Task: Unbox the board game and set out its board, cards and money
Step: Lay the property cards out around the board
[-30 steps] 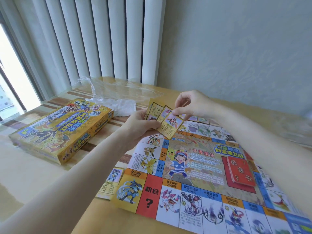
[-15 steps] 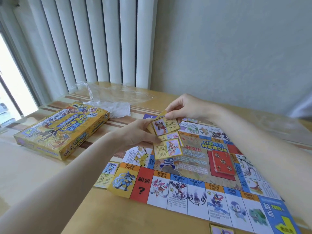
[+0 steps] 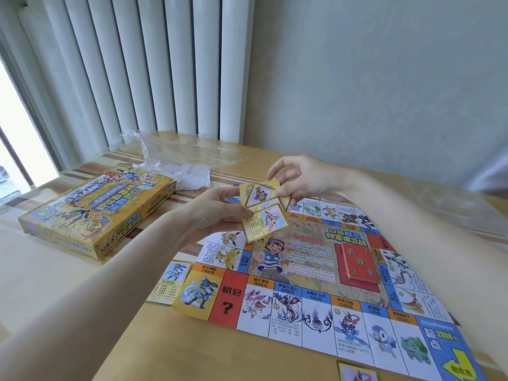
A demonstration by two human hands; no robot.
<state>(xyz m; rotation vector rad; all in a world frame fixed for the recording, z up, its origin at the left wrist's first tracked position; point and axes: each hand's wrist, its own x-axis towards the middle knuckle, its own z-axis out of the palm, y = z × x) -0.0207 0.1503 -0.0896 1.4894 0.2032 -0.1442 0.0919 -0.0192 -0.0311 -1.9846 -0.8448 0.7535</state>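
The colourful game board (image 3: 302, 306) lies unfolded on the wooden table. A red card stack (image 3: 360, 262) sits on its red centre field. Above the board's far left corner, my left hand (image 3: 217, 213) grips a fan of yellow character cards (image 3: 264, 213). My right hand (image 3: 302, 180) pinches the top edge of one of those cards. One yellow card (image 3: 170, 281) lies on the table beside the board's left edge. Another (image 3: 357, 373) lies at the near edge of view. The yellow game box (image 3: 93, 213) rests closed at the left.
Crumpled clear plastic wrap (image 3: 181, 160) lies behind the box near the white vertical blinds (image 3: 137, 64). A bright window is at the far left. A clear sheet (image 3: 439, 196) covers the table (image 3: 192, 347) at the right, by the wall.
The view has tilted down, showing more of the board's near edge. My right hand has shifted cards within the fan; the front card now hangs lower, held by my left hand.
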